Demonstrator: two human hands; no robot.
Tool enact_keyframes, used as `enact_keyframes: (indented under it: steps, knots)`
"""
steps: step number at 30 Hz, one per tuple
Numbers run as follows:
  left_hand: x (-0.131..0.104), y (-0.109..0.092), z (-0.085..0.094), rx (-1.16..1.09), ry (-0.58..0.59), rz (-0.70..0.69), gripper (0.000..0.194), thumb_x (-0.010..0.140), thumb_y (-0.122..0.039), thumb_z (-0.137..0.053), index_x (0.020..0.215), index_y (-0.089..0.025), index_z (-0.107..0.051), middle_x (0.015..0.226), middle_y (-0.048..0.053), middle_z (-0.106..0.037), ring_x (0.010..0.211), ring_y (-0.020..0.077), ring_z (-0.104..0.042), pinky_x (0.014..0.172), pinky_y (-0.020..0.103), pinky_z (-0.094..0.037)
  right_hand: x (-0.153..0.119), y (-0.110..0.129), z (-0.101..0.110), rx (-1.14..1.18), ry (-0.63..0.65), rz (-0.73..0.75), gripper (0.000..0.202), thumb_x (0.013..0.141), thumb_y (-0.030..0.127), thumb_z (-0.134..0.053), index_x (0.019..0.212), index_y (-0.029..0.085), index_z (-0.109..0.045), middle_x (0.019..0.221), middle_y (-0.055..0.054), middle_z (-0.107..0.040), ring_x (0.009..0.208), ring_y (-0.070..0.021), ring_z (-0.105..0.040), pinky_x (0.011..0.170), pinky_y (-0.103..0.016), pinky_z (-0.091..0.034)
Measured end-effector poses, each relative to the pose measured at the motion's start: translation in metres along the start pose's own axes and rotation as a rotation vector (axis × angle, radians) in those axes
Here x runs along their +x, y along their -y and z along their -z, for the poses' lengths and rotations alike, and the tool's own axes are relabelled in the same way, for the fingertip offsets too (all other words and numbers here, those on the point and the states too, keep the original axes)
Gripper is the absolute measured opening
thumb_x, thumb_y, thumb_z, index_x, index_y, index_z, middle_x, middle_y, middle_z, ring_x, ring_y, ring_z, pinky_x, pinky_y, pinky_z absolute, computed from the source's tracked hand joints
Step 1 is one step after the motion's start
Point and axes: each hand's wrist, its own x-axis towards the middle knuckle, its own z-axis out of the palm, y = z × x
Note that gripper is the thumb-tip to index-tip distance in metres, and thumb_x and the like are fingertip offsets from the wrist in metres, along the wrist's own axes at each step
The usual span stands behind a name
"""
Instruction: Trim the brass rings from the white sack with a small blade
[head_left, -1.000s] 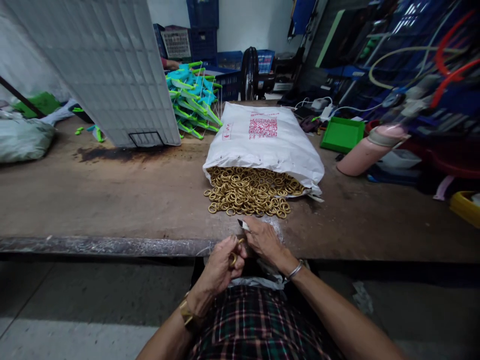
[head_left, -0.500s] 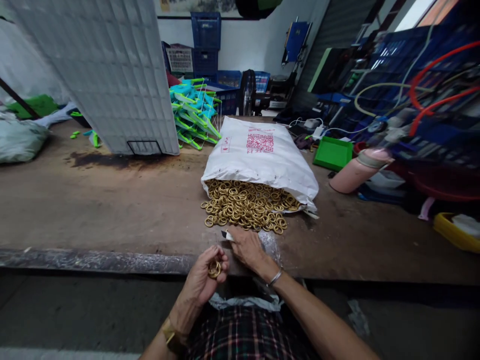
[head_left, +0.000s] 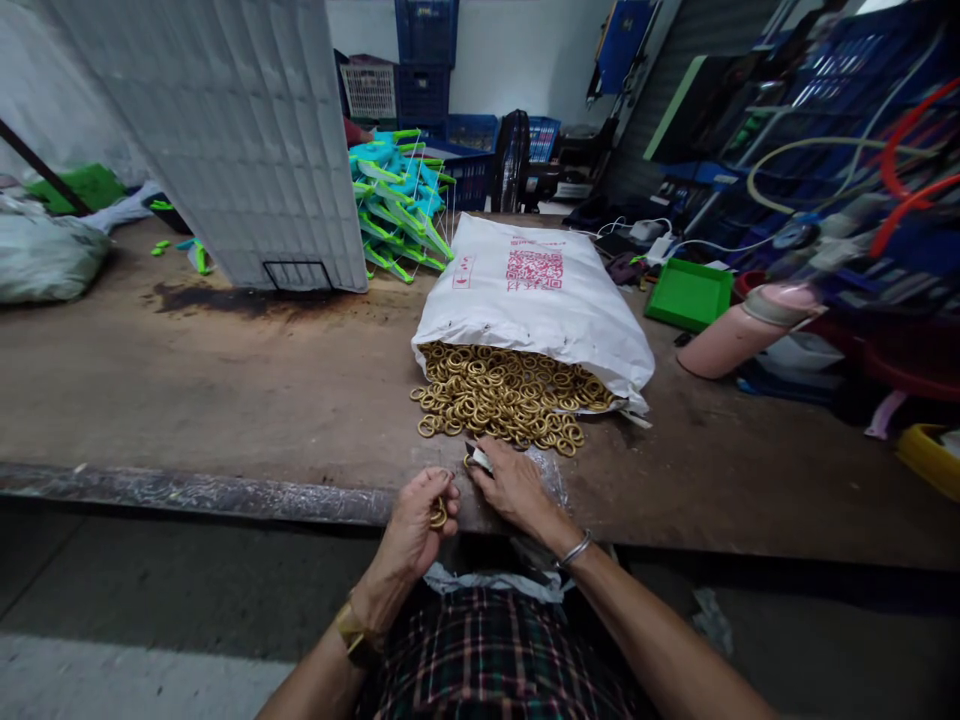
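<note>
My left hand (head_left: 420,515) is closed around several brass-coloured rings (head_left: 438,514) at the table's front edge. Just to its right, my right hand (head_left: 514,480) grips a small blade (head_left: 481,459) with a white handle part and a dark tip. One ring seems to sit by that tip, partly hidden by the fingers. Beyond both hands, a loose pile of brass-coloured rings (head_left: 495,395) spills from the mouth of a white sack (head_left: 480,310) with red print. The sack lies on its side on the brown table (head_left: 262,400).
A tall white ribbed panel (head_left: 225,150) stands left of the sack, beside a stack of green and blue plastic pieces (head_left: 401,200). On the right are a green tray (head_left: 688,295), a pink bottle (head_left: 750,325) and a yellow container (head_left: 930,460). Orange hoses (head_left: 892,215) hang above.
My right hand has drawn slightly back from the pile with the blade, and a ring now shows near its tip. My left fingers have closed further over their rings. The view has tilted down slightly.
</note>
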Motion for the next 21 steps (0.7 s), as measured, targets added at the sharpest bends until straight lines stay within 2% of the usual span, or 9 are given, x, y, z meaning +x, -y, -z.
enact_keyframes:
  steps: [5, 11, 16, 21]
  knots:
    - [0.003, 0.006, -0.003, 0.115, -0.03, -0.054, 0.039, 0.062, -0.041, -0.068, 0.086, -0.017, -0.047, 0.061, -0.005, -0.052, 0.044, 0.0048, -0.042, 0.035, 0.014, -0.027, -0.004, -0.005, -0.002, 0.07, -0.035, 0.012, 0.016, 0.081, 0.022, -0.044, 0.095, 0.019, -0.05, 0.088, -0.004, -0.061, 0.076, -0.0151, -0.054, 0.064, -0.024, -0.033]
    - [0.007, 0.01, -0.01, 0.271, -0.039, -0.055, 0.046, 0.065, -0.046, -0.063, 0.096, -0.017, -0.047, 0.058, -0.006, -0.05, 0.04, 0.0041, -0.039, 0.034, 0.014, -0.023, -0.016, -0.014, -0.006, 0.232, -0.12, 0.062, 0.012, 0.082, 0.021, -0.042, 0.089, 0.019, -0.051, 0.076, -0.001, -0.057, 0.067, -0.0137, -0.05, 0.062, -0.023, -0.033]
    - [0.008, 0.012, -0.014, 0.408, 0.033, -0.037, 0.034, 0.067, -0.046, -0.061, 0.08, -0.015, -0.051, 0.051, -0.007, -0.046, 0.037, 0.0027, -0.035, 0.034, 0.014, -0.023, -0.022, -0.01, 0.0, 0.418, -0.121, 0.078, 0.008, 0.08, 0.023, -0.043, 0.08, 0.019, -0.05, 0.065, 0.002, -0.049, 0.058, -0.0115, -0.043, 0.057, -0.022, -0.032]
    - [0.006, 0.016, -0.016, 0.474, 0.016, -0.099, 0.033, 0.069, -0.047, -0.06, 0.075, -0.016, -0.05, 0.05, -0.007, -0.045, 0.037, 0.0029, -0.035, 0.035, 0.015, -0.024, -0.024, -0.005, 0.007, 0.632, -0.07, -0.011, 0.018, 0.083, 0.03, -0.04, 0.072, 0.018, -0.048, 0.063, 0.003, -0.046, 0.059, -0.0104, -0.042, 0.056, -0.021, -0.032]
